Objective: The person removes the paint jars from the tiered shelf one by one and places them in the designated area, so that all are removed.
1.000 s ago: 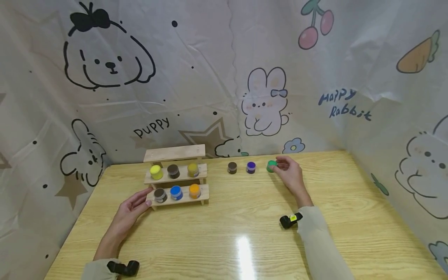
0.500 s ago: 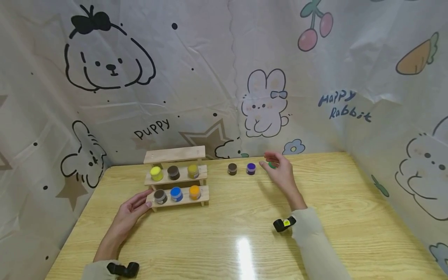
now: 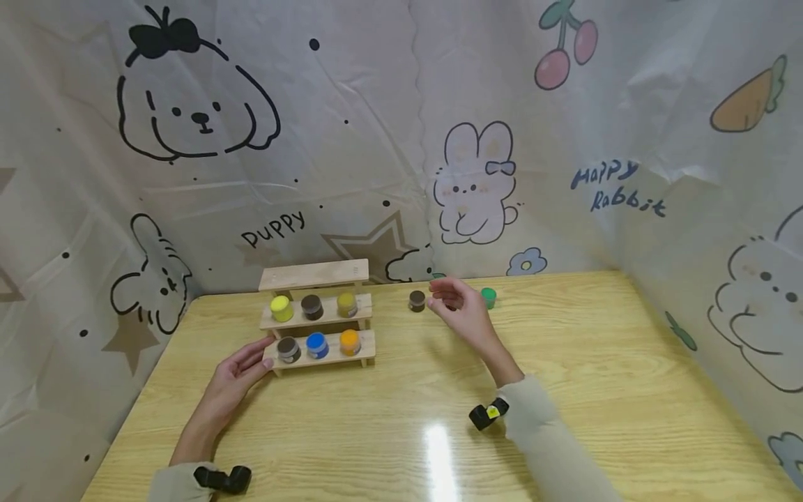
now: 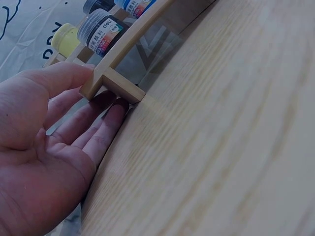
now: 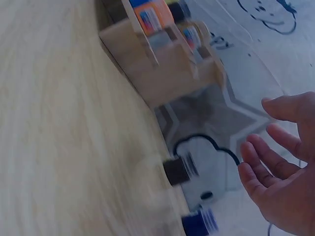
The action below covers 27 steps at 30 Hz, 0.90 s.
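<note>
A three-step wooden display rack [image 3: 314,274] stands at the left, with several small paint jars on its lower two steps. My left hand [image 3: 235,373] grips the left end of its lowest step. In the left wrist view, the thumb [image 4: 64,78] lies at the step's corner and other fingers reach underneath. My right hand [image 3: 467,314] hovers with loosely bent fingers and nothing in them. It is beside a dark-brown jar [image 3: 417,301], in front of a purple jar [image 5: 198,223] that it mostly hides in the head view. A green jar [image 3: 488,298] sits just right of it.
On the middle step are a yellow jar [image 3: 281,308], a dark jar [image 3: 311,307] and an olive jar [image 3: 346,304]. Below them are a dark-brown jar [image 3: 288,349], a blue jar [image 3: 316,344] and an orange jar [image 3: 350,341]. A printed curtain [image 3: 351,125] hangs behind the table [image 3: 376,432].
My right hand has left the green jar on the table and moved left, past the purple jar toward the brown one. The left hand has stayed on the rack.
</note>
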Each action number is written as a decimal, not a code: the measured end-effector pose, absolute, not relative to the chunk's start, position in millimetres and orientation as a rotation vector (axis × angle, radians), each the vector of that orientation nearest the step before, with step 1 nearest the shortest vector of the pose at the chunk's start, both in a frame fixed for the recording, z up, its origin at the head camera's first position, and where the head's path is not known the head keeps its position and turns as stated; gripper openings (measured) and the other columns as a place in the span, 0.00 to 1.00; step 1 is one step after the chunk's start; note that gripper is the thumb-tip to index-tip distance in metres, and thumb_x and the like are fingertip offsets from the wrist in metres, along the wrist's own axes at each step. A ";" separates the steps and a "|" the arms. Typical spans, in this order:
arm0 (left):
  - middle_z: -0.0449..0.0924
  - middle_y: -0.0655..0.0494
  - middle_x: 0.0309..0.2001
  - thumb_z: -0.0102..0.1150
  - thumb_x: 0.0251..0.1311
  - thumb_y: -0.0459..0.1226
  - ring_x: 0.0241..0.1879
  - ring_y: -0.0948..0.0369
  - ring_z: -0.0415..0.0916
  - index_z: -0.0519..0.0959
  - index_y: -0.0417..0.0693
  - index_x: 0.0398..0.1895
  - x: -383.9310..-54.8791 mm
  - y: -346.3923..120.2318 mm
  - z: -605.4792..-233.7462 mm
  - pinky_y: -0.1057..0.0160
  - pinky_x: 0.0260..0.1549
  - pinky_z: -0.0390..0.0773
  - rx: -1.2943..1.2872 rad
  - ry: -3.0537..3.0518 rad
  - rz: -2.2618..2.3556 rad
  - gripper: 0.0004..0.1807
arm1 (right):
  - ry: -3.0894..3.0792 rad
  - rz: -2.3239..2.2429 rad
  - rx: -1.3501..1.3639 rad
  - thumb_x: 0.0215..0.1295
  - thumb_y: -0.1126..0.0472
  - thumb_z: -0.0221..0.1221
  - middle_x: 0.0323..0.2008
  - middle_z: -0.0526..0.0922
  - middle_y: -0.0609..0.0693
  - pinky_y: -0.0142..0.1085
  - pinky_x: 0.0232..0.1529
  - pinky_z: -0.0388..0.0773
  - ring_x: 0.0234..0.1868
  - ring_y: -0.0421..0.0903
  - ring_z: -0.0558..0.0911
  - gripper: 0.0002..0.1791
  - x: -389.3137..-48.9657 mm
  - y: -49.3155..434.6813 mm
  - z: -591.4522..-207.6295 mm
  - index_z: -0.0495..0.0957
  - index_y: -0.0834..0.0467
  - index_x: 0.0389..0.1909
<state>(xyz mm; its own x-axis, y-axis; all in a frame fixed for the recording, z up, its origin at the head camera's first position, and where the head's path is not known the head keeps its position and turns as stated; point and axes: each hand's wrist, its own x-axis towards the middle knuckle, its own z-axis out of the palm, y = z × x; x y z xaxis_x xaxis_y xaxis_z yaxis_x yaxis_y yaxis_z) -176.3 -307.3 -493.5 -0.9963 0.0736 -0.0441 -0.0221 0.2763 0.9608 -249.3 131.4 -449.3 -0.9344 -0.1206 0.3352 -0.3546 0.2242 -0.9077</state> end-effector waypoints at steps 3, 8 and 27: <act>0.63 0.39 0.75 0.59 0.75 0.42 0.59 0.81 0.69 0.65 0.38 0.76 -176.1 -307.0 -494.7 0.78 0.53 0.73 0.072 2.435 1.861 0.32 | -2.275 1.825 0.530 0.67 0.67 0.67 0.52 0.83 0.65 0.52 0.58 0.79 0.53 0.61 0.82 0.19 -244.9 116.4 -447.4 0.78 0.68 0.57; 0.63 0.41 0.75 0.59 0.75 0.43 0.58 0.82 0.68 0.65 0.38 0.76 -176.4 -307.4 -495.3 0.78 0.53 0.73 0.060 2.437 1.851 0.33 | -2.256 1.871 0.604 0.67 0.68 0.68 0.51 0.83 0.66 0.56 0.58 0.78 0.53 0.63 0.82 0.19 -243.9 93.3 -447.6 0.79 0.67 0.57; 0.64 0.45 0.75 0.59 0.74 0.45 0.59 0.82 0.68 0.65 0.40 0.76 -177.3 -310.6 -500.2 0.78 0.54 0.73 0.061 2.456 1.837 0.33 | -2.341 1.835 0.727 0.66 0.63 0.70 0.53 0.84 0.57 0.48 0.62 0.77 0.55 0.55 0.82 0.20 -255.6 17.8 -435.3 0.80 0.65 0.57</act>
<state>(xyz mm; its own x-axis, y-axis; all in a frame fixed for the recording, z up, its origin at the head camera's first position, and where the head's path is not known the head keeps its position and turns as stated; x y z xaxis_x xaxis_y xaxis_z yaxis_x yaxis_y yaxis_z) -177.3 -310.6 -500.2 -0.9965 0.0756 -0.0351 -0.0123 0.2829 0.9591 -255.6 17.8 -435.3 -0.8843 -0.3150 0.3448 -0.4101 0.1707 -0.8959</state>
